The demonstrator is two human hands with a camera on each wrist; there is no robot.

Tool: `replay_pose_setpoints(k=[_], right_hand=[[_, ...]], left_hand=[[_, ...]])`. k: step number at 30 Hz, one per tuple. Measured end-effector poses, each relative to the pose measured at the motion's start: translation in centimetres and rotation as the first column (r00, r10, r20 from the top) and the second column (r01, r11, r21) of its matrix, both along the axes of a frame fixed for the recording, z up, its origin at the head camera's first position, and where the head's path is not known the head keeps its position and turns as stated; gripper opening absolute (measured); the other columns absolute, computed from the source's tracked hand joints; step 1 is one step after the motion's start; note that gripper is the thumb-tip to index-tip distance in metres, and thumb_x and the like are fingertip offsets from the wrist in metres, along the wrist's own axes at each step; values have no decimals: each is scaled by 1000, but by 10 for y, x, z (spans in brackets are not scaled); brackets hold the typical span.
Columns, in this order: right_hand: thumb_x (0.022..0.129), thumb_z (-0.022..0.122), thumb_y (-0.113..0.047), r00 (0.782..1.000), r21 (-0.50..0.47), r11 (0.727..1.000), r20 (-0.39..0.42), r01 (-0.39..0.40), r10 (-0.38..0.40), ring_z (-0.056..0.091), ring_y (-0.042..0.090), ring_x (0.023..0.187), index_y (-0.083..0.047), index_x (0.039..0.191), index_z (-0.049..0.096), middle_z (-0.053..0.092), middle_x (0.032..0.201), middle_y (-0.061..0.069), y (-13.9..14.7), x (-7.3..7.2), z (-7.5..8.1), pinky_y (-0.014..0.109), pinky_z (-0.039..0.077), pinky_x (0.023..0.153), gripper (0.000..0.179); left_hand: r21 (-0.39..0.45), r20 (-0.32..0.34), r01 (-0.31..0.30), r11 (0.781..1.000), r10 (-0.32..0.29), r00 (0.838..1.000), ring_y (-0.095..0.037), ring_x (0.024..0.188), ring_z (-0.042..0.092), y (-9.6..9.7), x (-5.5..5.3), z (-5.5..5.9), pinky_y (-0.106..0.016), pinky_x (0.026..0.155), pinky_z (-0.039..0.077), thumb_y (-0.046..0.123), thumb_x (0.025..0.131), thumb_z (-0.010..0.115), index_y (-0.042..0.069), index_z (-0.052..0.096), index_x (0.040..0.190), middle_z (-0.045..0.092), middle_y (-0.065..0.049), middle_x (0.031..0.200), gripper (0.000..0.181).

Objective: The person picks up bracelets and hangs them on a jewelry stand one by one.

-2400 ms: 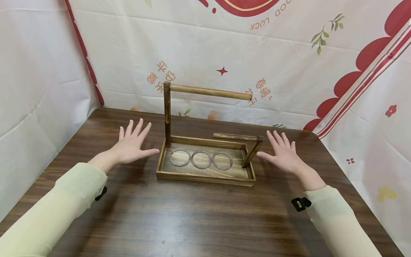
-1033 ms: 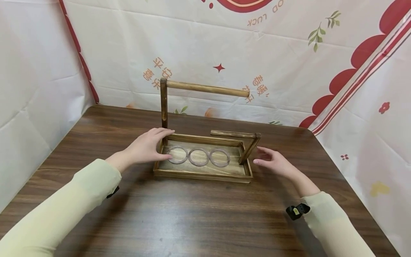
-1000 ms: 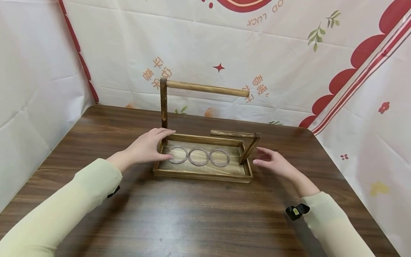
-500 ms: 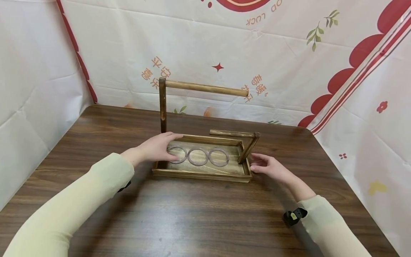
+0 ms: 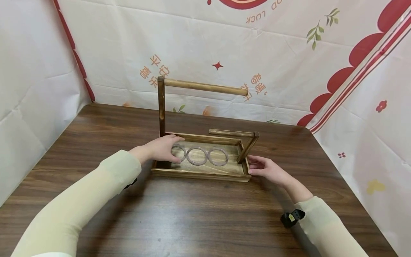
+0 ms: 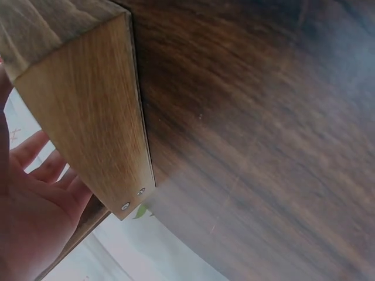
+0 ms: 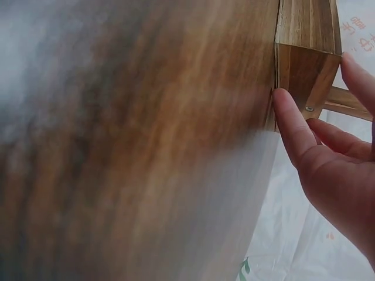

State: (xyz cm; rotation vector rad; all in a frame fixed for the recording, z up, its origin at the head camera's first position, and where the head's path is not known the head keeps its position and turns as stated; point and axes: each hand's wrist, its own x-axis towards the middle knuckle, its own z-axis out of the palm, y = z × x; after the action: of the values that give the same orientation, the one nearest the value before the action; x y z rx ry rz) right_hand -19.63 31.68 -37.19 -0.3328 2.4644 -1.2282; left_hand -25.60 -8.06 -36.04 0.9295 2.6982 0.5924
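A wooden display stand [image 5: 202,174] sits on the table, with a shallow tray base. Its tall post [image 5: 161,107] carries a long bar [image 5: 205,86], and a shorter post holds a low bar [image 5: 231,133]. Three pale purplish bangles lie in a row in the tray: left bangle [image 5: 184,150], middle bangle [image 5: 197,164], right bangle [image 5: 218,165]. My left hand [image 5: 162,148] reaches over the tray's left end, thumb and fingers spread at the left bangle, partly hiding it. My right hand [image 5: 269,171] touches the tray's right end with its fingertips [image 7: 282,99].
The brown wood-grain table [image 5: 179,214] extends around the stand. White printed cloth [image 5: 199,43] hangs behind and at both sides. A black strap device [image 5: 292,217] is on the right wrist.
Both hands came in from beside the stand. The left moved right over the tray to the left bangle; the right moved in against the tray's right end. The stand and bangles stay in place.
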Motion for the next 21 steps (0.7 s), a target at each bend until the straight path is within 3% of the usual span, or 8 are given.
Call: replay_pose_setpoints(k=[9,21], right_hand=[[89,62,-15,1000,-11,1000,9,-3,3,46,43,122,13,140,27,42,135,34,0,0,-2,20,49,85,68],[90,61,-16,999,-4,1000,45,-9,9,45,43,123,12,142,25,40,136,34,-1,-1,0,22,49,85,69]], left_hand=[[-61,6,-18,998,19,1000,-32,124,48,3,-4,-4,-47,99,42,40,78,72,7,36,143,44,-17,140,81],[-130,-28,1,991,-5,1000,-33,124,46,7,-8,-10,-45,98,43,35,77,73,7,46,137,49,-17,135,71]])
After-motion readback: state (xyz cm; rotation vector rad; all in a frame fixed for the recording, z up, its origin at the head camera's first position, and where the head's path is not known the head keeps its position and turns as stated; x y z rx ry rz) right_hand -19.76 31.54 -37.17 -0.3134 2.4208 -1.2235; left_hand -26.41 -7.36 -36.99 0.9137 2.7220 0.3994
